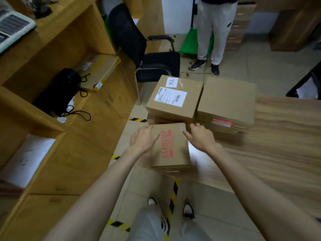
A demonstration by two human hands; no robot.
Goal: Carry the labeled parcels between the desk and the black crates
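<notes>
Hands closing in on the nearest parcel at the desk corner.

Left hand [145, 139] and right hand [200, 136], fingers spread and gripping nothing, flank the "MAKEUP" box [171, 146] on the wooden desk [278, 145]. Behind it: labeled box [173, 98], plain box [225, 101]. No black crates visible; all three seemingly left to carry.

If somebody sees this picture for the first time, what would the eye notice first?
Probably the two bare arms reaching to a small cardboard box with red print at the desk's corner, left hand and right hand at its sides. Behind it stand two bigger boxes, the left one bearing white labels.
</notes>
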